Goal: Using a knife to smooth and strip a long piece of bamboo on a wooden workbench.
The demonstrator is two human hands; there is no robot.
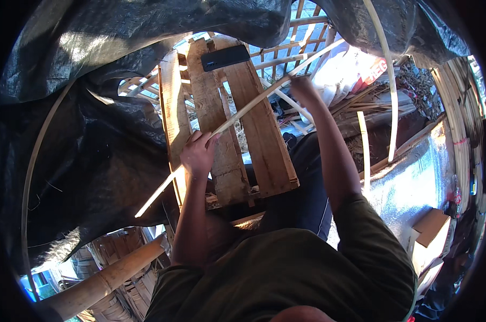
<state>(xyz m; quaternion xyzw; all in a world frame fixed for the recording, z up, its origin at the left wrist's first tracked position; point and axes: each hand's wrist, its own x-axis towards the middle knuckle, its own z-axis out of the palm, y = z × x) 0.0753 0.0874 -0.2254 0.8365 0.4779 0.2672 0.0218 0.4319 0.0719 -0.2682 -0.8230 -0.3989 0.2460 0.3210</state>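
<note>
Strip [248, 109] over planks [262, 139] | left hand [198, 154]: holding | right hand [306, 92]: holding

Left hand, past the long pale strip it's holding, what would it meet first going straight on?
The left hand would probably meet the brown wooden middle slat; depth is unclear, so possibly the black rectangular phone instead.

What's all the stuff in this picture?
long strip: one, pale, across the planks
planks: at least three, brown, centre
phone: one, black, on the planks
tarp: count unclear, black, left and top
curved strips: two, pale, left and right
lattice: one, tan, top
sack: one, mostly white, upper right
strip bundle: one, tan, right
box: one, brown, lower right
pole: one, tan, lower left
shirt: one, dark green, bottom
left hand: one, holding long strip
right hand: one, at long strip
</note>
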